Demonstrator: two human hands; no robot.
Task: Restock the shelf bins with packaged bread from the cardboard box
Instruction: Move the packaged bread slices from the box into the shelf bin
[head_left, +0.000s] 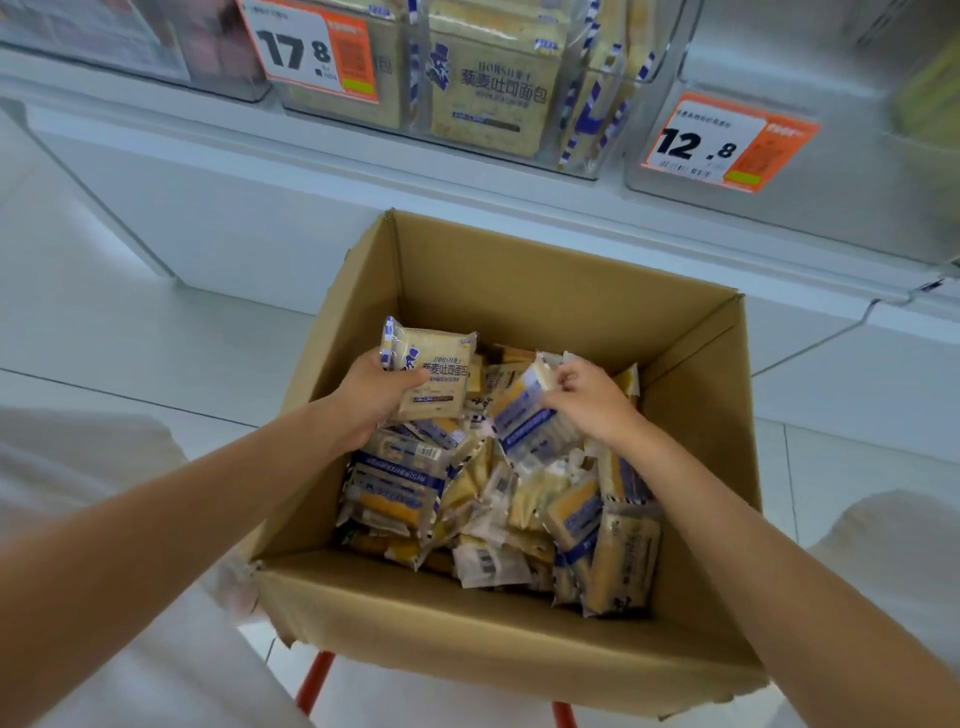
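Both my hands are down in the cardboard box at frame centre. My left hand grips a bread packet, face up. My right hand curls around a second packet in the pile. The shelf bin, top centre, holds more bread.

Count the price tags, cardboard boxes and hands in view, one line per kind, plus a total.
Price tags: 2, the 17.8 tag and the 12.8 tag
Cardboard boxes: 1, the cardboard box
Hands: 2, the left hand gripping a beige pack, the right hand gripping a blue-striped pack
Total: 5
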